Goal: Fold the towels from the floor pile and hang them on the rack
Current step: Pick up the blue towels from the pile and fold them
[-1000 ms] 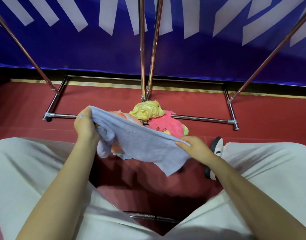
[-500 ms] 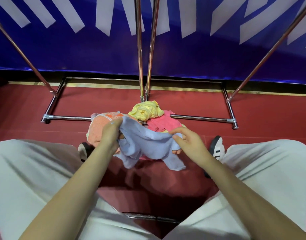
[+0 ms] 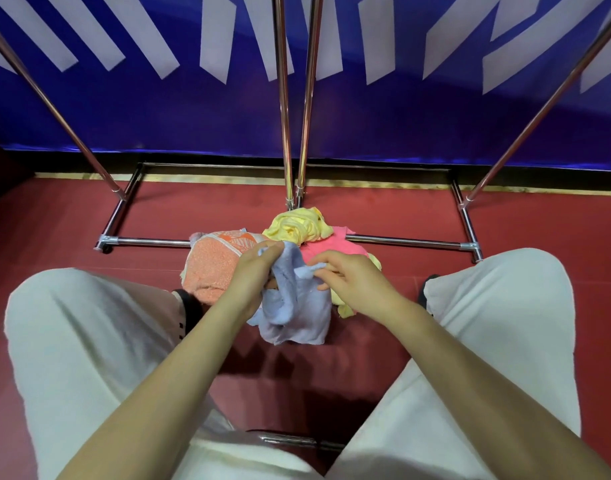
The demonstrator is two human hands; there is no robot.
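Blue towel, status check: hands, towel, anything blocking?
Left hand and right hand both grip the blue towel, bunched, unfolded. Floor pile waits behind. Rack bare where visible; nothing blocking.

Dark red floor (image 3: pixel 72 230) throughout, matte with faint seams. At twelve o'clock, a deep blue banner (image 3: pixel 193 109) printed with slanted white bars, stretched across the whole back wall. Below it, a black baseboard strip (image 3: pixel 383 161), then a thin pale edging (image 3: pixel 383 183) along the floor. Even indoor light, soft shadows at six o'clock.
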